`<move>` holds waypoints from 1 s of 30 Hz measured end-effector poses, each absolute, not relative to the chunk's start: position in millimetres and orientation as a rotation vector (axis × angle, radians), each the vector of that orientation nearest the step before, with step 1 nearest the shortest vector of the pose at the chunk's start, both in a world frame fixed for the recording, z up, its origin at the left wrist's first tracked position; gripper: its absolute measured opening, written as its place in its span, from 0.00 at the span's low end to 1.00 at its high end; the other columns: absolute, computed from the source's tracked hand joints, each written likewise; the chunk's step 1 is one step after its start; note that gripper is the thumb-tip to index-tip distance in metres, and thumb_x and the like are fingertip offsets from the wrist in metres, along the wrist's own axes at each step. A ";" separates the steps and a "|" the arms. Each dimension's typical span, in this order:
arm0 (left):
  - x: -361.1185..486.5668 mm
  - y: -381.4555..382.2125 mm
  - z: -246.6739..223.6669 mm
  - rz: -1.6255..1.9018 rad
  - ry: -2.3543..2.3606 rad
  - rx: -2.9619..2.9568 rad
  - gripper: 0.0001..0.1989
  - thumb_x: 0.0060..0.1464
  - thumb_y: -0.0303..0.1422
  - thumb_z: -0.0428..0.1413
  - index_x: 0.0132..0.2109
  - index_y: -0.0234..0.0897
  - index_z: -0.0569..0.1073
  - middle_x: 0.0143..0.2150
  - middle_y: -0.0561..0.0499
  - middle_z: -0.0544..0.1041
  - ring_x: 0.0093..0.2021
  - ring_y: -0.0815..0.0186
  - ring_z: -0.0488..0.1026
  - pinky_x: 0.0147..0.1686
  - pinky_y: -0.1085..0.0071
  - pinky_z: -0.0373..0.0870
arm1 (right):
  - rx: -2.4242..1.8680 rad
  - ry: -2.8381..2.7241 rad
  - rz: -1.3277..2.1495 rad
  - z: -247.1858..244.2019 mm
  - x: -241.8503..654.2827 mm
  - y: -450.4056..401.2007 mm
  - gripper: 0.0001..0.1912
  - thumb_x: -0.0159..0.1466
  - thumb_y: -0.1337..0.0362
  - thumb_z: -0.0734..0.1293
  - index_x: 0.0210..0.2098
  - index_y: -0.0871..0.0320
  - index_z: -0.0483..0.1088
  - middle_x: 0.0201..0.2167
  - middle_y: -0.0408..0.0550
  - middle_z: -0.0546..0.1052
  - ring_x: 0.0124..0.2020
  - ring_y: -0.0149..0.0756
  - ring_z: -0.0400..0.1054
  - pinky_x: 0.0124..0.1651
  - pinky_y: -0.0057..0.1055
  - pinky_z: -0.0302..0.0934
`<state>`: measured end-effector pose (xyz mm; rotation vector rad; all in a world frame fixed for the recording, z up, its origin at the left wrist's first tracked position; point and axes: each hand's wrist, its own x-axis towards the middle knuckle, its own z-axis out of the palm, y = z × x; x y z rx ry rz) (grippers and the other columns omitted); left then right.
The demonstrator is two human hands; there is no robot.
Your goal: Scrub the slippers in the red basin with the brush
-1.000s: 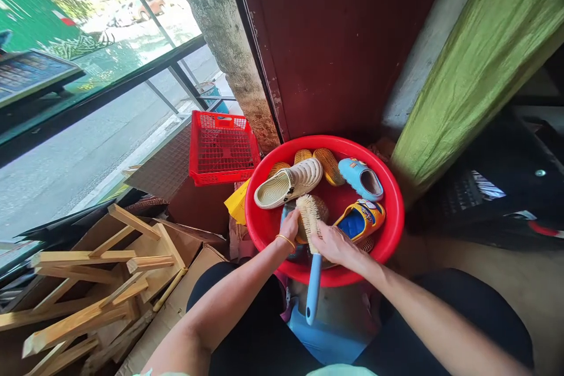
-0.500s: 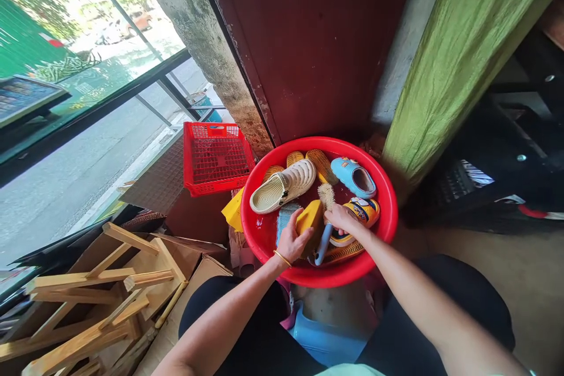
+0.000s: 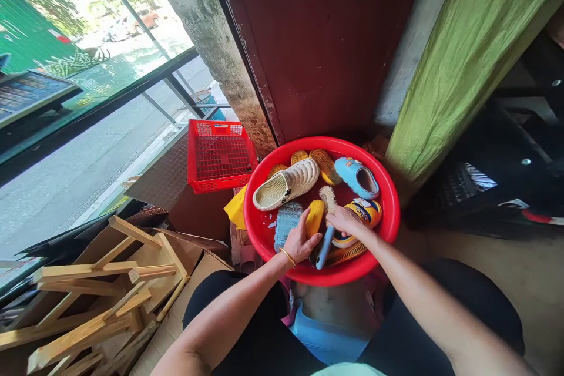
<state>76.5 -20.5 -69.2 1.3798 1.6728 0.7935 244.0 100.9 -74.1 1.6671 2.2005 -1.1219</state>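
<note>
- Left hand point(image 3: 301, 241), gold bangle point(image 3: 288, 257) at wrist: fingers half-curled, resting against a yellow plastic slipper point(image 3: 314, 217) standing on edge in the basin; how firm the hold is cannot be told.
- Right hand point(image 3: 348, 222): fingers closed around the neck of a blue-handled brush with pale bristles point(image 3: 325, 247), bristles up, handle pointing down into the basin. The brush tip sits just beside the yellow plastic slipper, not visibly touching it.
- Round red plastic basin point(image 3: 390, 205): holds the slipper, plus a grey-blue ridged slipper point(image 3: 287, 226) by the left hand, a cream ribbed clog point(image 3: 286, 185), a sky-blue clog point(image 3: 356, 178) and a yellow-and-blue printed sandal point(image 3: 365, 214). Small wet-looking spots show on the inner wall.
- Basin support: a blue plastic object point(image 3: 328, 335) lies below, between black-clad knees; whether it bears the basin cannot be told.
- Around: red plastic crate point(image 3: 220, 155) at far left of basin; pale wooden slats point(image 3: 88, 311) on cardboard; dark red door panel point(image 3: 308, 41) behind.
- Risk (judgement): wet plastic could let the brush or slipper slip from the fingers; heavy pressure near the rim could tip the basin and spill its contents.
</note>
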 end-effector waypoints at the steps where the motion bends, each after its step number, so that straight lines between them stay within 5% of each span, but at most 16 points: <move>1: 76.4 -20.8 -69.5 0.792 1.669 1.397 0.41 0.55 0.43 0.61 0.72 0.39 0.60 0.44 0.44 0.81 0.44 0.52 0.78 0.51 0.60 0.70 | 1.665 2.203 -1.118 -74.4 244.0 101.1 0.19 0.66 0.58 0.58 0.42 0.63 0.77 0.28 0.54 0.81 0.16 0.32 0.69 0.23 0.26 0.58; 7: 77.4 -21.5 -68.5 0.808 1.656 1.385 0.39 0.52 0.44 0.64 0.69 0.43 0.64 0.53 0.43 0.79 0.46 0.51 0.77 0.53 0.60 0.69 | 1.657 2.195 -1.118 -75.9 243.4 101.5 0.20 0.67 0.57 0.58 0.43 0.64 0.76 0.29 0.55 0.82 0.16 0.33 0.70 0.22 0.26 0.58; 30: 76.1 -21.2 -74.4 0.798 1.641 1.373 0.37 0.51 0.44 0.65 0.67 0.44 0.68 0.42 0.46 0.81 0.41 0.52 0.78 0.49 0.63 0.69 | 1.639 2.197 -1.099 -75.0 243.6 101.6 0.19 0.67 0.58 0.58 0.43 0.64 0.77 0.31 0.54 0.82 0.17 0.30 0.69 0.24 0.25 0.57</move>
